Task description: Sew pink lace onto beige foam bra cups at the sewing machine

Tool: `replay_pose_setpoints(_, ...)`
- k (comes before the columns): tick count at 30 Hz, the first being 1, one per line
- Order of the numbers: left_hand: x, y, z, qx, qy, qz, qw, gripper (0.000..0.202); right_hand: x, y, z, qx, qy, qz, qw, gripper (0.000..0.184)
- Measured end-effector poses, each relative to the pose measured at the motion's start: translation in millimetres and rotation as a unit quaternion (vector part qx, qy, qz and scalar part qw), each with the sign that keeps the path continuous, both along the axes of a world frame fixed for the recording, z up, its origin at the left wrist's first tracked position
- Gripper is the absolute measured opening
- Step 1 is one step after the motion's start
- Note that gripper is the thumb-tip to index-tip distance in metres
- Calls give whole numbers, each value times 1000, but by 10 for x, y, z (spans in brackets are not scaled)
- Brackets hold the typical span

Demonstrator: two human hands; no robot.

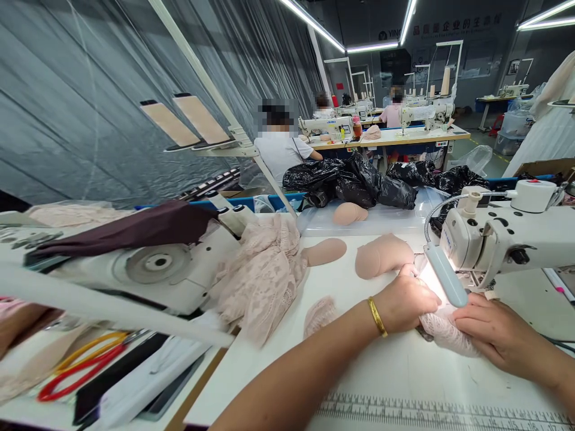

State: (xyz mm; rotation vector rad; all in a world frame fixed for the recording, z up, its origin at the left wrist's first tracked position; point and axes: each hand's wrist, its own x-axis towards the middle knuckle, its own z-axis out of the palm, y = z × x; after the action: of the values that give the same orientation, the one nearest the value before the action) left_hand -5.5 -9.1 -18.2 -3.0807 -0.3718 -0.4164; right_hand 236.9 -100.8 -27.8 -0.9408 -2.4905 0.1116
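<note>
My left hand [406, 302], with a gold bangle on its wrist, is curled over a piece of pink lace fabric [444, 332] right under the head of a white sewing machine [498, 236]. My right hand [489, 335] lies flat on the same lace piece, fingers stretched toward the needle area. The machine's lamp [444, 275] glares on the spot, so the needle is hidden. A beige foam bra cup [381, 254] lies just beyond my left hand.
A heap of pink lace [263, 278] and another foam cup [324, 251] lie on the white table [359, 371]. A second machine [148, 269] stands at the left, with scissors [81, 365] in front. Black bags [354, 179] and seated workers are further back.
</note>
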Motion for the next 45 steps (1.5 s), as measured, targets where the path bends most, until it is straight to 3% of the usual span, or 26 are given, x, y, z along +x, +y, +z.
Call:
replay_pose_setpoints(6,65,3,-194,78,-45,-2,996,22,103,46,-110,-38,-15,-44,998,25)
replay_pose_setpoints(12,184,-59,-304,158,-83,42,983,26,170,66,-180,-21,-50,-150,987,21)
replay_pose_setpoints(22,269,-80,-393,116,-58,64,989,18,217,201,-198,-15,-9,-240,971,27)
replay_pose_setpoints(26,209,-70,-315,79,-31,60,995,14,252,184,-268,-3,-10,-233,972,29)
replay_pose_setpoints(31,64,-83,-73,0,21,44,999,13,242,123,-257,30,-16,-216,976,31)
replay_pose_setpoints(36,78,-204,89,-42,42,128,990,27,47,5,-182,86,-30,-134,987,38)
replay_pose_setpoints(38,101,-257,121,-55,45,112,991,25,-29,-10,-184,73,-51,-105,990,44)
replay_pose_setpoints(41,81,-310,137,-64,65,64,994,19,-44,35,-242,68,-62,-118,989,33)
replay_pose_setpoints(45,20,-300,81,-24,70,67,995,14,67,127,-292,63,-86,-139,985,40)
